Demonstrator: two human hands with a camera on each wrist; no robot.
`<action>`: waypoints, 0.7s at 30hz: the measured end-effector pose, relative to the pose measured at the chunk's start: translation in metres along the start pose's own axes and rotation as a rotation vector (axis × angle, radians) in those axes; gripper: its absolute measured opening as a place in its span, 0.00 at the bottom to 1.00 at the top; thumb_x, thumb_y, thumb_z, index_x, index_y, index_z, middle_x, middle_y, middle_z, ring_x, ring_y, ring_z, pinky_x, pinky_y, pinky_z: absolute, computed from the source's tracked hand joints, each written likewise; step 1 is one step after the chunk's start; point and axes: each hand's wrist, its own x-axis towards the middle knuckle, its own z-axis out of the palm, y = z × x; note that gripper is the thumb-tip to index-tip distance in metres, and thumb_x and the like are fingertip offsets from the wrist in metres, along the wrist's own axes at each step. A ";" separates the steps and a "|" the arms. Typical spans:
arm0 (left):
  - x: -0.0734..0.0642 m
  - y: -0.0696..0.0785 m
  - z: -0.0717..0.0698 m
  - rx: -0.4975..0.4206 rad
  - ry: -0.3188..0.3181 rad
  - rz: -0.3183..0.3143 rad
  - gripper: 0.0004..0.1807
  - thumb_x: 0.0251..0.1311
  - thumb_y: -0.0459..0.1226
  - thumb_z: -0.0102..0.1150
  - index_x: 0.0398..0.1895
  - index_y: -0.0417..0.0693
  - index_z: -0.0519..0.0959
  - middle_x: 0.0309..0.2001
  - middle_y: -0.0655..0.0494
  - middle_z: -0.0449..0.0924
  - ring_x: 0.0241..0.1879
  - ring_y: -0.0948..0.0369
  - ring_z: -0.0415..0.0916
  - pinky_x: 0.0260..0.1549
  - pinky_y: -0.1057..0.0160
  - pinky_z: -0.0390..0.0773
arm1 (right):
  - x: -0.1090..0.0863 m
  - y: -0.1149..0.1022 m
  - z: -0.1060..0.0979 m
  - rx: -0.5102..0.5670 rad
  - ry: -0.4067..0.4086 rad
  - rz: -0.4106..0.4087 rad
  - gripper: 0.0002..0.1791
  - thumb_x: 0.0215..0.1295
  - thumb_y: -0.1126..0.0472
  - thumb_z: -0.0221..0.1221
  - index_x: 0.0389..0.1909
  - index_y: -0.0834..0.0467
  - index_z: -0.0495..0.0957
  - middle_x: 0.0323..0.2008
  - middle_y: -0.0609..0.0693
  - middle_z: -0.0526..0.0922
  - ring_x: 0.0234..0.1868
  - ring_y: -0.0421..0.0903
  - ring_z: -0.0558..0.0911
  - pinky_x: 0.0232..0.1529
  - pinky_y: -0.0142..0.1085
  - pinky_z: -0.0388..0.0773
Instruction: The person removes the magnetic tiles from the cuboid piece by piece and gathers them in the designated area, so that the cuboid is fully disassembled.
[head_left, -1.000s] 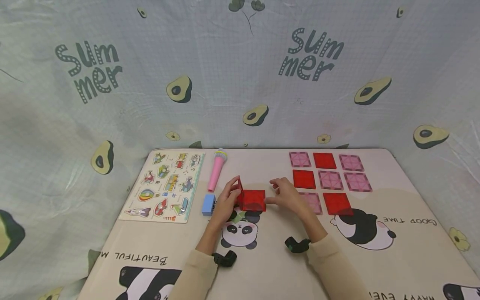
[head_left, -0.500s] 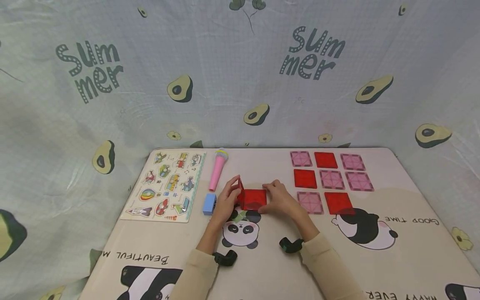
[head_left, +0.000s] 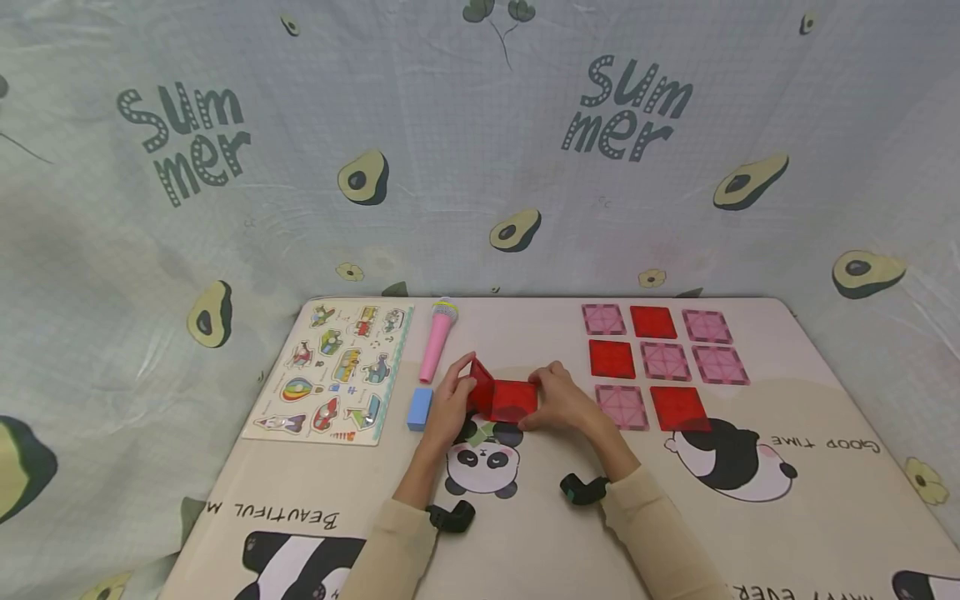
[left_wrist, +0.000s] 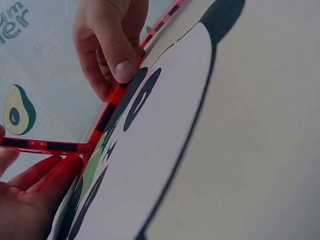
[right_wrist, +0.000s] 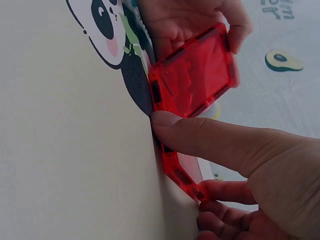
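Two red translucent magnetic tiles meet along one edge near the table's middle. One tile (head_left: 515, 402) lies flat by the printed panda's ears; the other (head_left: 482, 387) stands up at its left side, leaning outward to the left. My left hand (head_left: 447, 408) holds the standing tile from its outer side, and in the right wrist view a fingertip (right_wrist: 239, 39) wraps its upper corner. My right hand (head_left: 562, 404) grips the flat tile's right side, its thumb (right_wrist: 200, 137) at the near edge and fingers at the far corner.
Right of my hands lie rows of pink tiles (head_left: 665, 361) and red tiles (head_left: 680, 408). On the left are a blue block (head_left: 419, 409), a pink toy microphone (head_left: 436, 343) and a picture puzzle board (head_left: 322, 375). A patterned curtain (head_left: 435, 150) hangs behind the table.
My right hand has moved left onto the flat tile and taken hold of it. The standing tile has tilted further to the left, and the flat tile has shifted slightly right.
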 end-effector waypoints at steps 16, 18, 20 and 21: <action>0.001 -0.004 0.000 0.054 0.117 0.069 0.25 0.70 0.33 0.51 0.69 0.40 0.71 0.55 0.37 0.83 0.54 0.44 0.82 0.57 0.49 0.81 | -0.009 0.015 -0.017 0.165 0.007 -0.003 0.45 0.44 0.62 0.78 0.63 0.59 0.64 0.49 0.57 0.80 0.48 0.52 0.79 0.51 0.47 0.84; 0.001 -0.005 0.000 0.070 0.125 0.070 0.24 0.69 0.33 0.52 0.68 0.40 0.72 0.53 0.37 0.83 0.51 0.45 0.83 0.56 0.48 0.82 | -0.009 0.017 -0.018 0.182 -0.005 0.006 0.46 0.44 0.62 0.77 0.64 0.58 0.63 0.48 0.57 0.80 0.47 0.51 0.79 0.49 0.46 0.84; 0.002 -0.005 0.001 0.082 0.133 0.067 0.24 0.68 0.32 0.54 0.67 0.40 0.74 0.51 0.36 0.84 0.49 0.45 0.84 0.55 0.48 0.83 | -0.010 0.020 -0.019 0.198 -0.016 0.016 0.46 0.45 0.61 0.77 0.66 0.58 0.63 0.47 0.57 0.80 0.46 0.50 0.79 0.46 0.44 0.84; 0.002 -0.005 0.001 0.089 0.136 0.065 0.24 0.67 0.32 0.54 0.66 0.40 0.74 0.50 0.36 0.84 0.48 0.46 0.84 0.54 0.49 0.83 | -0.010 0.021 -0.020 0.204 -0.020 0.019 0.47 0.46 0.61 0.77 0.66 0.58 0.63 0.47 0.57 0.79 0.46 0.50 0.79 0.45 0.43 0.84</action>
